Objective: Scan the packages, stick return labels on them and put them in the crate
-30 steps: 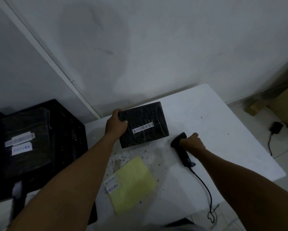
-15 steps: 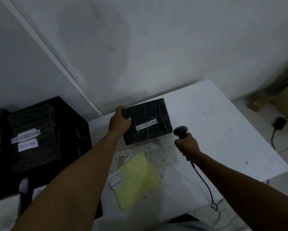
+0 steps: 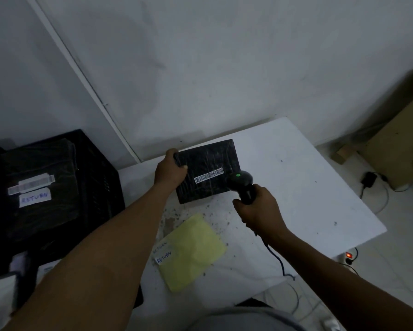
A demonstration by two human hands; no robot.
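A black wrapped package [image 3: 207,161] with a white barcode strip [image 3: 209,175] is tilted up over the white table [image 3: 296,187]. My left hand [image 3: 169,170] grips its left edge. My right hand [image 3: 258,209] holds a black barcode scanner [image 3: 241,181] by the handle; its head, with a green light lit, sits at the package's right edge beside the barcode. A yellow sheet [image 3: 193,252] with two white RETURN labels [image 3: 163,255] lies on the table near me. The black crate [image 3: 98,173] at left holds a black package with a barcode and a RETURN label [image 3: 34,198].
The scanner's cable [image 3: 279,261] trails off the table's near edge. On the floor at right are a cardboard box [image 3: 398,144], a small wooden block [image 3: 344,152], a black adapter with wires [image 3: 367,180] and a power strip with a red light [image 3: 348,255]. A white wall stands behind the table.
My right hand picked the scanner up from the table and brought its head to the package's barcode; a green light now shows. My left hand kept the package tilted up.
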